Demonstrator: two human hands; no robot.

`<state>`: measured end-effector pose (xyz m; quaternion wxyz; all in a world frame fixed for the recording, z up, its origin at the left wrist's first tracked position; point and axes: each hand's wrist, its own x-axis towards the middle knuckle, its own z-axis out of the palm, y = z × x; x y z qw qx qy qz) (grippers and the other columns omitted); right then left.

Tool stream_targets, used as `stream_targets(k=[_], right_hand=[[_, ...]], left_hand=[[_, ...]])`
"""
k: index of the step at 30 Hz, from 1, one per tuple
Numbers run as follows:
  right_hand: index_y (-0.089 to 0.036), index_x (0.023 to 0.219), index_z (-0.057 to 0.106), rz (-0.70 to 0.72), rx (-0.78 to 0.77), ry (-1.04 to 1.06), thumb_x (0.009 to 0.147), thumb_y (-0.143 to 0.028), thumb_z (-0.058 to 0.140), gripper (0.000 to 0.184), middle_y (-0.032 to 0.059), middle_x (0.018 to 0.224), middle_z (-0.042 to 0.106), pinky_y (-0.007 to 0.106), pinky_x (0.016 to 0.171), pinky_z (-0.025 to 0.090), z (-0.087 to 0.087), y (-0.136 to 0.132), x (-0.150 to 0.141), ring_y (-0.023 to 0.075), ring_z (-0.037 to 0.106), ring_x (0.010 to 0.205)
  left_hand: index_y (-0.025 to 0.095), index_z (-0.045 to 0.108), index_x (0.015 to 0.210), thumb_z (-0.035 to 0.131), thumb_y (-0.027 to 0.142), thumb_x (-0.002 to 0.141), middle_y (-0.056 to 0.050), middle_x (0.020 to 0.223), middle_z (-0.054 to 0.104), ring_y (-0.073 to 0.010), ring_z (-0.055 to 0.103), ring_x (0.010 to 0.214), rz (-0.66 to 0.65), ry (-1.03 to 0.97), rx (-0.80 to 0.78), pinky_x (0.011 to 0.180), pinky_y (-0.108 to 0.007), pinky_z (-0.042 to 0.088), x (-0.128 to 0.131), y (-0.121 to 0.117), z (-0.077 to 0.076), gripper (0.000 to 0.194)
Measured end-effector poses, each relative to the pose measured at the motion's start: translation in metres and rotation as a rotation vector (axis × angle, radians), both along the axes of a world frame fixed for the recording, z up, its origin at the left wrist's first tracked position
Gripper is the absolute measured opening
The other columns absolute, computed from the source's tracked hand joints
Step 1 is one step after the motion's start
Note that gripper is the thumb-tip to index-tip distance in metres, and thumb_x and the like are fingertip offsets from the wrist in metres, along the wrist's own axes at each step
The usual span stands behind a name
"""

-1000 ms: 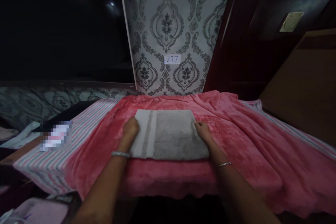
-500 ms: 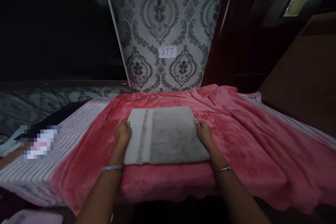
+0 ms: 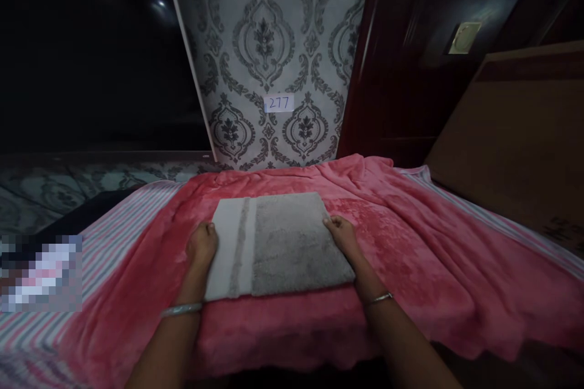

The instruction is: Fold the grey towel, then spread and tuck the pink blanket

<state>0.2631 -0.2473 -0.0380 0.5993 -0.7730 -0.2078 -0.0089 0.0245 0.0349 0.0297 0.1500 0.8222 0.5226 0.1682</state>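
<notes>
A folded towel [image 3: 296, 243], grey with a white end and a grey stripe, is spread flat just above or on the pink blanket [image 3: 401, 255]; I cannot tell whether it touches. My left hand [image 3: 202, 243] pinches its white left edge, thumb uppermost. On the opposite side my right hand [image 3: 341, 232] grips the grey edge with the thumb on top. The fingers beneath the towel are hidden. Each wrist wears a bangle.
Striped cloth [image 3: 137, 219] shows from under the blanket on both sides. A patterned wall [image 3: 274, 61] with a paper label [image 3: 278, 103] stands behind. A dark screen [image 3: 91, 61] is at left, a cardboard box [image 3: 511, 146] at right.
The view has turned slightly, so the whole scene sits further left and lower. Both hands keep hold of the towel's edges, and its shape looks the same.
</notes>
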Motion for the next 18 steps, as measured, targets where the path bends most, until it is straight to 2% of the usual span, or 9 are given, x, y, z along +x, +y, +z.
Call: stream_targets(k=[4, 10, 14, 18], right_hand=[[-0.026, 0.053, 0.043, -0.008, -0.046, 0.042, 0.069, -0.071, 0.046, 0.048, -0.0009, 0.053, 0.043, 0.03, 0.054, 0.032, 0.005, 0.003, 0.012, 0.0174, 0.042, 0.056], [-0.025, 0.044, 0.047, -0.045, -0.145, 0.089, 0.078, -0.048, 0.048, 0.04, 0.0018, 0.048, 0.045, 0.031, 0.053, 0.03, 0.023, 0.024, 0.048, 0.0191, 0.045, 0.052], [-0.024, 0.045, 0.051, -0.045, -0.178, 0.131, 0.076, -0.039, 0.052, 0.035, 0.0036, 0.047, 0.05, 0.03, 0.053, 0.032, 0.031, 0.042, 0.065, 0.019, 0.049, 0.052], [-0.023, 0.044, 0.051, -0.023, -0.201, 0.153, 0.074, -0.037, 0.055, 0.033, 0.0034, 0.046, 0.05, 0.029, 0.052, 0.032, 0.031, 0.052, 0.074, 0.0183, 0.05, 0.051]], left_hand=[[0.013, 0.068, 0.117, 0.035, 0.032, 0.098, -0.022, 0.109, 0.073, -0.0344, 0.069, 0.101, 0.015, -0.005, 0.012, 0.074, -0.037, 0.048, 0.001, -0.001, 0.0, 0.042], [0.012, 0.066, 0.112, 0.032, 0.029, 0.097, -0.022, 0.106, 0.072, -0.0328, 0.07, 0.097, -0.015, 0.035, 0.084, 0.074, -0.037, 0.049, 0.002, -0.004, -0.002, 0.041], [0.01, 0.068, 0.106, 0.038, 0.033, 0.096, -0.024, 0.106, 0.073, -0.0333, 0.07, 0.1, -0.088, 0.089, 0.051, 0.078, -0.037, 0.049, 0.008, 0.012, 0.006, 0.039], [0.009, 0.071, 0.096, 0.045, 0.036, 0.095, -0.025, 0.107, 0.073, -0.0341, 0.07, 0.103, -0.104, 0.075, 0.033, 0.081, -0.038, 0.05, 0.032, 0.038, 0.019, 0.038]])
